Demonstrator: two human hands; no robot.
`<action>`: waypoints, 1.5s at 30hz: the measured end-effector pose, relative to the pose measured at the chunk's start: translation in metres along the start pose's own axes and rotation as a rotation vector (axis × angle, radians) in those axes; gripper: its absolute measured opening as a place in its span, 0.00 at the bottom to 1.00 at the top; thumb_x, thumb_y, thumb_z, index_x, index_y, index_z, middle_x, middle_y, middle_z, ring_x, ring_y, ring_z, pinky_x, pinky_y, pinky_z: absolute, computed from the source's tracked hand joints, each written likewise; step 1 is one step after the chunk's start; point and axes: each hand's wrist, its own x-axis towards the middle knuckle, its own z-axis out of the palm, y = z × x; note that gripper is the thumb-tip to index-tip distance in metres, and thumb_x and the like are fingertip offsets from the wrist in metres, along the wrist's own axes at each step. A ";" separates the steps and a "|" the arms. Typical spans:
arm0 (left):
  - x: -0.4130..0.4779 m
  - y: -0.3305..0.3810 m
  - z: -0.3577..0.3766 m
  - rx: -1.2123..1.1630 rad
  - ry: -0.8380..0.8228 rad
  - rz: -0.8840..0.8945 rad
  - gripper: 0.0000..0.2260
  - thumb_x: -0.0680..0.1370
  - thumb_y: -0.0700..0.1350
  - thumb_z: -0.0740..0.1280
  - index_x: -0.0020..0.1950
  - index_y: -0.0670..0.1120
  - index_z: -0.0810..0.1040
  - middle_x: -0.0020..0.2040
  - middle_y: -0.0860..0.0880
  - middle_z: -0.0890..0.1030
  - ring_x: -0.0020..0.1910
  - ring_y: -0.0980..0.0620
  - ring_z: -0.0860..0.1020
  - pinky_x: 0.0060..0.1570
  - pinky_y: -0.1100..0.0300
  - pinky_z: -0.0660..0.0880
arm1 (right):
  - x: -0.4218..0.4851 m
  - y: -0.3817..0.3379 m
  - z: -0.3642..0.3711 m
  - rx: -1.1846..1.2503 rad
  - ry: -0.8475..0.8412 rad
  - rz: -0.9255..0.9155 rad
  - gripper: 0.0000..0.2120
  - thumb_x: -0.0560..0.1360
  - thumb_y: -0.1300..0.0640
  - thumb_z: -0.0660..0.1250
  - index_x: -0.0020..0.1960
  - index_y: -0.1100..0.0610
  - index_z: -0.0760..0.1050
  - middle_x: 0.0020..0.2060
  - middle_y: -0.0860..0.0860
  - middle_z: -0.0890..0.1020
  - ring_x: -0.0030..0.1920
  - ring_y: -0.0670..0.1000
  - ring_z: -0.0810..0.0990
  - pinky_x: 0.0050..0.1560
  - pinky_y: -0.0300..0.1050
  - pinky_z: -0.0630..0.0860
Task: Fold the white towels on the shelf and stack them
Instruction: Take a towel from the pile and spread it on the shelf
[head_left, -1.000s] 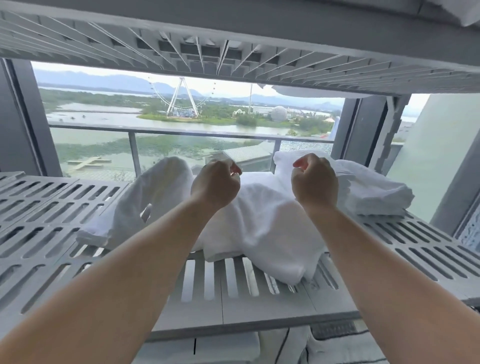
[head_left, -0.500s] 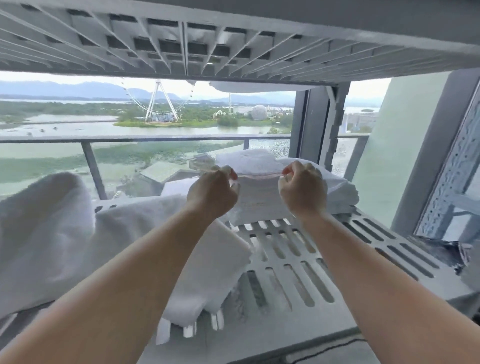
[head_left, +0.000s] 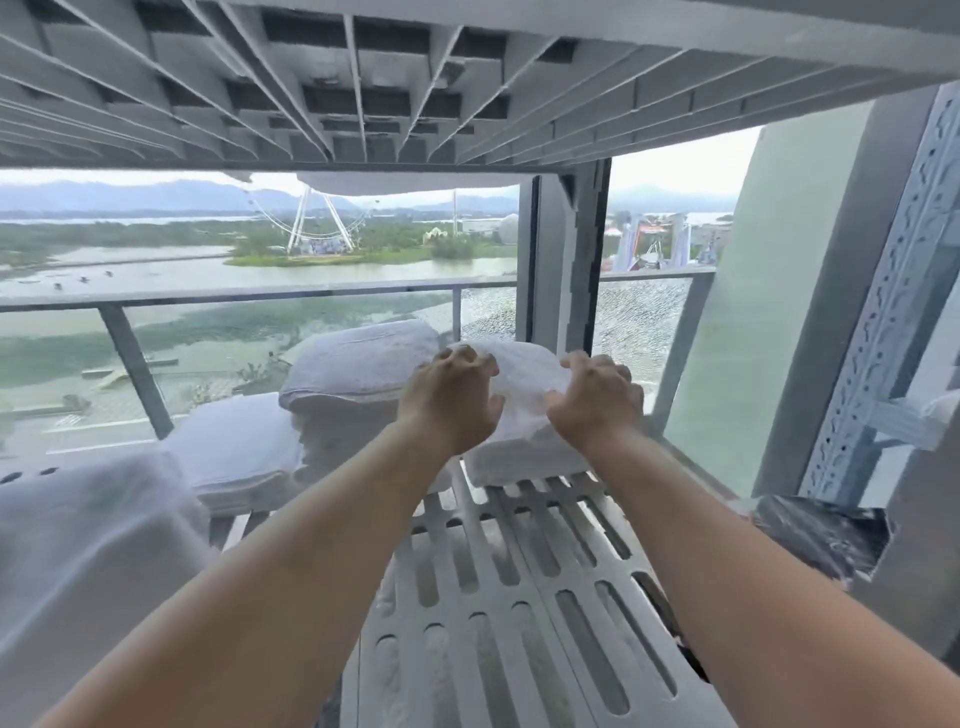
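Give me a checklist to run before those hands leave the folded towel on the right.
1. Folded towel lies flat on the slotted shelf: ok.
2. Left hand and right hand both on it: ok.
3. Grip let go: cannot tell from this view.
4. Towel edges squared: cannot tell, hands cover them.
5. Neighbouring towel stack standing: ok.
6. All towels folded: not ok, a loose towel lies lower left.
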 end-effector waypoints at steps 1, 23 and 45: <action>0.007 0.003 0.004 0.018 -0.021 0.000 0.21 0.80 0.55 0.64 0.70 0.49 0.73 0.69 0.46 0.75 0.69 0.44 0.71 0.64 0.47 0.72 | 0.004 0.003 0.003 -0.007 -0.023 0.015 0.24 0.75 0.45 0.63 0.67 0.55 0.70 0.59 0.58 0.76 0.59 0.60 0.73 0.59 0.55 0.69; 0.053 0.010 0.025 0.268 -0.146 0.040 0.19 0.83 0.54 0.63 0.73 0.52 0.69 0.66 0.45 0.76 0.63 0.41 0.76 0.50 0.49 0.75 | 0.015 0.021 0.007 0.293 0.085 -0.067 0.08 0.82 0.57 0.59 0.54 0.60 0.73 0.49 0.59 0.77 0.43 0.55 0.71 0.43 0.47 0.66; 0.011 -0.002 0.022 0.163 -0.014 -0.081 0.19 0.79 0.44 0.66 0.70 0.51 0.72 0.72 0.46 0.72 0.70 0.43 0.71 0.69 0.49 0.66 | -0.003 0.026 0.019 0.209 0.137 -0.116 0.05 0.76 0.59 0.62 0.51 0.53 0.72 0.34 0.49 0.74 0.38 0.57 0.77 0.34 0.45 0.66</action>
